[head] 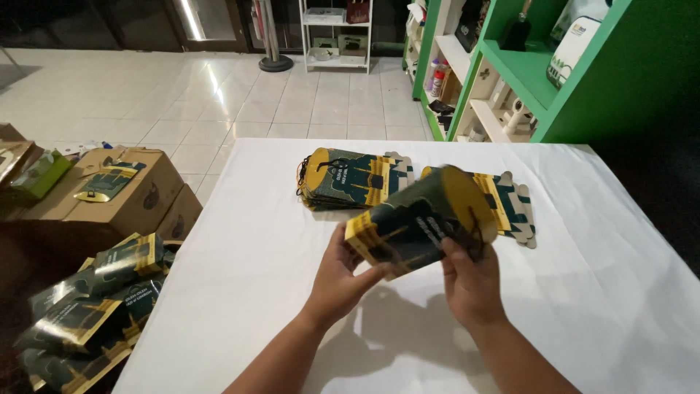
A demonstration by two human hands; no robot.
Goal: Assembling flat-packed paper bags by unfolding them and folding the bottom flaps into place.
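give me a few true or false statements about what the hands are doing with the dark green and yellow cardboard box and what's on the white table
1. Both hands hold one dark green and yellow cardboard box above the white table. True: the left hand grips its lower end, the right hand the end with the yellow flap.
2. The table carries a red cloth. False: its cover is white.
3. Stacks of flat green and yellow box blanks lie on the table beyond the hands. True.
4. The brown cardboard carton sits on the table. False: it stands on the floor to the left.
5. The shelving at the upper right is blue. False: it is green.
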